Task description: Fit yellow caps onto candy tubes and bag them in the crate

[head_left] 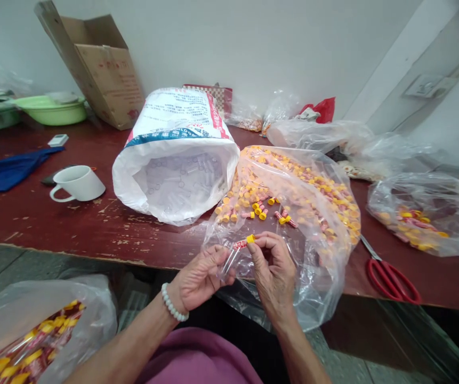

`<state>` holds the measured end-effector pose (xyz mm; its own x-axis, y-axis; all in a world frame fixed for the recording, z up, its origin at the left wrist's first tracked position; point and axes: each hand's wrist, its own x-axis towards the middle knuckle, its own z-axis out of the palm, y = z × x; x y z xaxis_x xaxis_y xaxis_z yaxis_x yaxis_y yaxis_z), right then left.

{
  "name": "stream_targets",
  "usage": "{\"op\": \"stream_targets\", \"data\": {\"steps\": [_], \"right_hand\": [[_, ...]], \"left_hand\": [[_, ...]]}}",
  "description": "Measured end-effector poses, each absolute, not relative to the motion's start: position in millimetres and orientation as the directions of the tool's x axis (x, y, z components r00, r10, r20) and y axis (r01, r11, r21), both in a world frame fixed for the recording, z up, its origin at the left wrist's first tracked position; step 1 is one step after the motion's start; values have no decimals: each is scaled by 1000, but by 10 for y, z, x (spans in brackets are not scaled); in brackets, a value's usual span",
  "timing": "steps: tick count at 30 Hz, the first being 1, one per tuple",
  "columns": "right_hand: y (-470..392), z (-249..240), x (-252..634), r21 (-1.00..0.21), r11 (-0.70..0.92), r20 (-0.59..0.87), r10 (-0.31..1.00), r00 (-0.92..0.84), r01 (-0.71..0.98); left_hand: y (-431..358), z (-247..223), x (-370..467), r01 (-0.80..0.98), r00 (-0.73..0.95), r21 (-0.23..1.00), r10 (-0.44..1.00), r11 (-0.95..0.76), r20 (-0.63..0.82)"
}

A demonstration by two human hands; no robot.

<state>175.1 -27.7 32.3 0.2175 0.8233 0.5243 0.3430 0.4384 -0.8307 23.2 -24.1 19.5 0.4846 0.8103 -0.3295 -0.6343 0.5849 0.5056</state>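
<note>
Between my fingers, my left hand (205,274) holds a clear plastic tube (229,266), tilted with its upper end toward my right hand. My right hand (275,272) pinches the yellow cap (250,239) of a small piece with a red-and-white patterned body (239,245), which lies at the tube's upper end. Just beyond my hands, an open clear bag (313,197) holds many more yellow-capped pieces, several of them loose at its mouth (261,212). Left of it lies a white woven sack (177,117), its mouth facing me, with clear tubes (185,173) inside.
A white mug (81,183) and blue cloth (9,169) are on the left of the red table (133,240). Red-handled scissors (391,277) lie at the right edge, near another bag (425,213). A bag of filled tubes (33,341) is at lower left. A cardboard box (109,80) stands behind.
</note>
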Motion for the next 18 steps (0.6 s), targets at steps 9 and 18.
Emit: {"op": "stream_targets", "data": {"steps": [9, 18], "right_hand": [[-311, 301, 1807, -831, 421, 461, 887, 28, 363], [-225, 268, 1976, -893, 344, 355, 935, -17, 290]], "left_hand": [[-384, 292, 293, -536, 587, 534, 743, 654, -321], [-351, 308, 240, -508, 518, 594, 772, 624, -369]]}}
